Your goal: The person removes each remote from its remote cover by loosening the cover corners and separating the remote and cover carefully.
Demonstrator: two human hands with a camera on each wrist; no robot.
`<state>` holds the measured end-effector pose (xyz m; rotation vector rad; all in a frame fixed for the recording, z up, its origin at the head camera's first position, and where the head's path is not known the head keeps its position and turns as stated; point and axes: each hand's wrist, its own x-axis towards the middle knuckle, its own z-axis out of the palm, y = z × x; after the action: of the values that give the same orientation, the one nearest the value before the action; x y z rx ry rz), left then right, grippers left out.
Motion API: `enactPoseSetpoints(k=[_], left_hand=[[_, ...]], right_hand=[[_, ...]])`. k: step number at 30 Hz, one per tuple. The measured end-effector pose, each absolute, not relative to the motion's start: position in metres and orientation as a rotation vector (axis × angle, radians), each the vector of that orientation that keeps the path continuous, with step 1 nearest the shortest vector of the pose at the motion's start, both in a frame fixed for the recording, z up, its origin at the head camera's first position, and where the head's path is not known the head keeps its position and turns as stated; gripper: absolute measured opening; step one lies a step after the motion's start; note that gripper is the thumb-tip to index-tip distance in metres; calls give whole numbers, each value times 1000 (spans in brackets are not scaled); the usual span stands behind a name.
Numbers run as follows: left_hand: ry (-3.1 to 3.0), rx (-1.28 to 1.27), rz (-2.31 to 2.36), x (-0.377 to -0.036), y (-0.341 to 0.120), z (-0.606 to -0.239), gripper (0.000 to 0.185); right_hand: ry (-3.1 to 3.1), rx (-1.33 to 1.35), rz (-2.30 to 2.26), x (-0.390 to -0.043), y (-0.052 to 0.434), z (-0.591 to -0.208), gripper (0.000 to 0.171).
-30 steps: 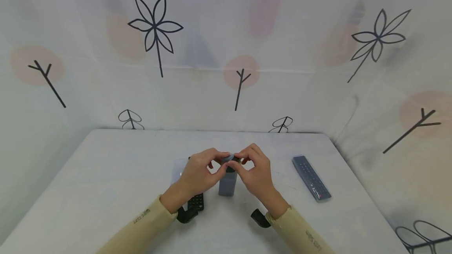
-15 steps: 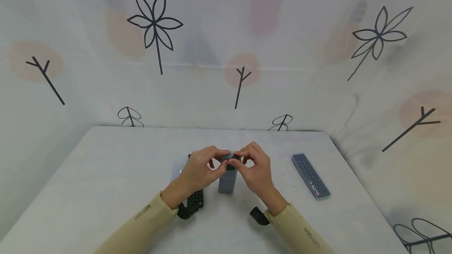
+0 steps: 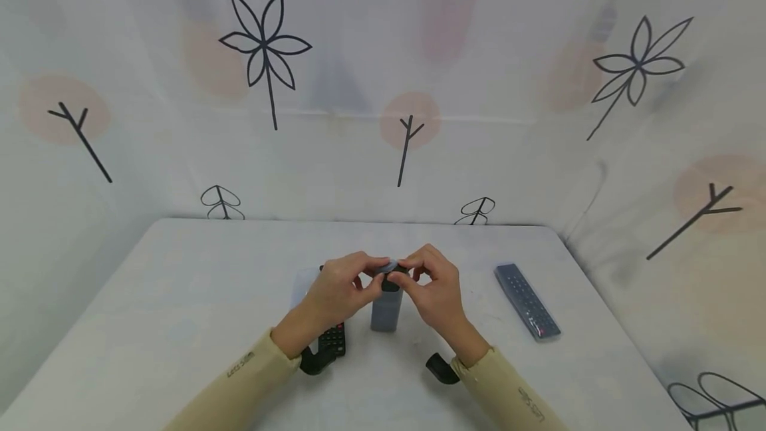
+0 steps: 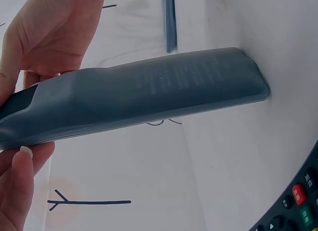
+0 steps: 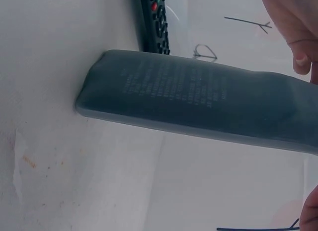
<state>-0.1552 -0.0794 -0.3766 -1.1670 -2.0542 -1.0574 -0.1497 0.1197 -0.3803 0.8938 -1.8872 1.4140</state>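
A remote control (image 3: 385, 314) in a bluish translucent sleeve (image 4: 149, 92) stands on end over the table, slightly tilted, its lower end at the tabletop. Rows of faint print show on its broad face in both wrist views. Near the top is a dark patch (image 4: 20, 103), and a pale bluish edge of the sleeve shows above it between the fingertips. My left hand (image 3: 336, 290) pinches the top end from the left with thumb and forefinger. Opposite it, my right hand (image 3: 437, 290) pinches the same end from the right. The fingers partly hide that end.
A second remote in a bluish cover (image 3: 528, 302) lies at the right of the white table (image 3: 209, 285). Beneath my left wrist lies a black remote (image 3: 332, 341), partly hidden, with a clear plastic piece (image 3: 301, 285) by it. A patterned cloth (image 3: 335, 85) hangs behind.
Both hands keep their pinch at the top end, with only tiny finger shifts there. The head view dips and comes back slightly; the remotes stay where they are.
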Motion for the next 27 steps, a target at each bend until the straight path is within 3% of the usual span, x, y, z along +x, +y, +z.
enactPoseSetpoints(k=[9, 22, 27], left_hand=[[-2038, -1174, -893, -156, -80, -376, 27], [-2054, -1093, -866, -155, -79, -374, 31], [-2059, -1080, -871, -154, -79, -373, 28]], right_hand=[[-1895, 892, 1467, -158, 123, -391, 28], [-1927, 841, 1476, -145, 115, -369, 29], [-1961, 800, 1470, -149, 116, -378, 31]])
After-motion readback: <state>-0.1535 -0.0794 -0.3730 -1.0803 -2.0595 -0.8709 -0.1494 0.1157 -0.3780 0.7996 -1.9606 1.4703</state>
